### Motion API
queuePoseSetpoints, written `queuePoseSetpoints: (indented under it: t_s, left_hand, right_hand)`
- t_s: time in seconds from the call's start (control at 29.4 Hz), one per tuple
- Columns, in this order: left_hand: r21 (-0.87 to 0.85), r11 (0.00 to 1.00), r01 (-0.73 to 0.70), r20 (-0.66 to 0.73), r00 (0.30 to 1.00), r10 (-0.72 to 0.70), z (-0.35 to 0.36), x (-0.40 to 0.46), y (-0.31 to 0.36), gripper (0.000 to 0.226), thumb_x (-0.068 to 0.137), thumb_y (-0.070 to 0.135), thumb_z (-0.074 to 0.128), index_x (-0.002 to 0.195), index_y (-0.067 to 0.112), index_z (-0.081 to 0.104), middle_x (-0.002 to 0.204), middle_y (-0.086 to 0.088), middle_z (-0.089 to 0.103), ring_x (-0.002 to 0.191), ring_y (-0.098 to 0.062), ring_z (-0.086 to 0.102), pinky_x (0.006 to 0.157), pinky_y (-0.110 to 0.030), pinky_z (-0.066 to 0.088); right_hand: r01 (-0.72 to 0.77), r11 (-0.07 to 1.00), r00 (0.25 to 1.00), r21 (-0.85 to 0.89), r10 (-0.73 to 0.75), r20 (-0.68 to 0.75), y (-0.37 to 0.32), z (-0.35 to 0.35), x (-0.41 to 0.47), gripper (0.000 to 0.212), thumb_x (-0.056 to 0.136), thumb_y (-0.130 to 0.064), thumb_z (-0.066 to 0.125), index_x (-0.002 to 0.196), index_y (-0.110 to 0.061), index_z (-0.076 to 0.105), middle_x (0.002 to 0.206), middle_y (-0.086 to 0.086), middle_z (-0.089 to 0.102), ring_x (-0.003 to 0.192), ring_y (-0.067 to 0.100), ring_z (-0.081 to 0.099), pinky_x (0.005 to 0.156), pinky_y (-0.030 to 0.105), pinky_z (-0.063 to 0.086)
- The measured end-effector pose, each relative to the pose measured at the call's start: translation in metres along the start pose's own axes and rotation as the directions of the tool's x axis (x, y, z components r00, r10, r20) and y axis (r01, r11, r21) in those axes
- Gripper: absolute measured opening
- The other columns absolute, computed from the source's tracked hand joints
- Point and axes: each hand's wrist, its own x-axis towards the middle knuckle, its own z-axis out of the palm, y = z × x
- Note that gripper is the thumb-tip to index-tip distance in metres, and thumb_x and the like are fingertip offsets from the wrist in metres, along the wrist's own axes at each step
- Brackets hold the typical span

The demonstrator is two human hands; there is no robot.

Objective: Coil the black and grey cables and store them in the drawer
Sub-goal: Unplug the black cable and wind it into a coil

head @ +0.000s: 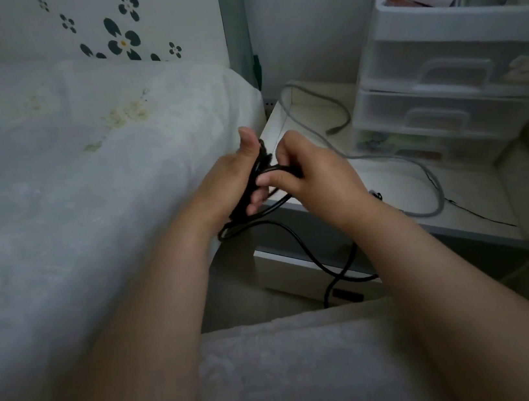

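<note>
Beside bed [85, 191], grey cable [422, 174] across nightstand [400, 188]

Black cable [299, 239] in both hands [312, 173]

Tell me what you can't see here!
- Head view: black cable coil, hidden inside the left hand and right hand.
- Its far end, behind the blanket.
- Grey cable plug: too small and blurred.
- Organizer contents: blurred, cut by the right edge.
</note>
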Motion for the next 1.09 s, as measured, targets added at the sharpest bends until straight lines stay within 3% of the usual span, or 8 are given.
queuePoseSetpoints:
  t_s: [0.1,0.2,0.44,0.61,0.72,0.85,0.99,1.09]
  left_hand:
    - [-0.179,0.983,0.025,0.183,0.983,0.008,0.000,-0.001,-0.006,0.096,0.059,0.087,0.043,0.082,-0.005,0.053,0.046,0.004,0.041,0.040,-0.010,0.036,0.051,-0.028,0.036]
    - [-0.243,0.970,0.026,0.247,0.968,0.036,-0.007,-0.002,-0.009,0.054,0.064,0.055,0.077,0.078,0.007,0.057,0.048,0.004,0.042,0.043,-0.011,0.038,0.049,-0.025,0.040]
    - [-0.253,0.966,0.063,0.240,0.971,-0.001,-0.015,-0.006,-0.004,0.015,0.078,0.018,0.066,0.081,0.006,0.058,0.046,0.003,0.038,0.038,-0.009,0.036,0.043,-0.019,0.034]
    - [-0.232,0.973,0.016,0.066,0.998,0.000,-0.012,-0.008,-0.001,0.018,0.087,0.008,0.062,0.070,0.005,0.055,0.041,0.003,0.037,0.036,-0.012,0.036,0.046,-0.023,0.034]
    - [-0.314,0.949,-0.007,-0.014,1.000,0.002,-0.015,-0.008,-0.001,0.037,0.087,0.006,0.060,0.053,0.019,0.055,0.039,0.004,0.036,0.034,-0.011,0.034,0.045,-0.023,0.034]
    - [-0.363,0.931,-0.030,-0.063,0.998,0.007,-0.022,-0.008,0.000,0.048,0.089,0.006,0.055,0.043,0.021,0.052,0.041,0.004,0.035,0.035,-0.011,0.033,0.041,-0.021,0.031]
    - [-0.105,0.992,-0.066,-0.134,0.990,0.051,-0.024,-0.009,0.003,0.036,0.085,0.004,0.058,0.054,0.017,0.044,0.044,0.000,0.039,0.040,-0.015,0.037,0.045,-0.022,0.035]
    - [0.088,0.992,-0.086,-0.128,0.987,0.097,-0.023,-0.011,0.008,0.029,0.081,0.003,0.060,0.057,0.012,0.045,0.045,-0.003,0.043,0.042,-0.017,0.042,0.048,-0.025,0.038]
  right_hand:
    - [-0.059,0.987,0.998,0.151,0.058,0.011,0.008,-0.001,0.007,0.043,0.071,-0.053,0.066,0.073,-0.018,0.041,0.061,-0.006,0.048,0.061,0.024,0.050,0.061,0.044,0.046]
    - [-0.065,0.954,0.996,0.291,0.047,0.071,0.015,-0.001,0.010,0.030,0.073,-0.036,0.066,0.073,-0.014,0.047,0.062,-0.005,0.047,0.059,0.013,0.043,0.058,0.034,0.041]
    - [-0.098,0.870,0.976,0.484,-0.011,0.217,0.022,-0.009,0.012,0.023,0.082,-0.004,0.069,0.084,-0.021,0.054,0.074,-0.005,0.056,0.073,0.008,0.054,0.074,0.024,0.047]
    - [-0.239,0.934,0.905,0.267,0.115,0.409,0.024,-0.018,0.008,0.021,0.088,-0.031,0.064,0.091,-0.012,0.057,0.064,0.000,0.068,0.069,0.012,0.063,0.080,0.031,0.048]
    - [-0.246,0.960,0.887,0.133,0.167,0.431,0.033,-0.025,0.007,0.010,0.090,-0.022,0.062,0.087,-0.012,0.061,0.072,0.007,0.066,0.072,0.019,0.064,0.084,0.041,0.054]
    - [-0.263,0.924,0.922,0.279,0.156,0.353,0.031,-0.029,0.008,0.024,0.084,-0.040,0.067,0.081,-0.017,0.060,0.073,-0.002,0.056,0.072,0.012,0.055,0.076,0.032,0.046]
    - [-0.290,0.920,0.923,0.263,0.197,0.330,0.020,-0.025,0.004,0.056,0.091,-0.062,0.035,0.095,-0.019,0.070,0.088,-0.002,0.072,0.087,0.013,0.065,0.086,0.030,0.047]
    - [-0.266,0.940,0.946,0.216,0.211,0.245,0.020,-0.014,0.005,0.049,0.095,-0.053,0.039,0.073,-0.021,0.069,0.077,0.004,0.071,0.087,0.020,0.067,0.085,0.032,0.049]
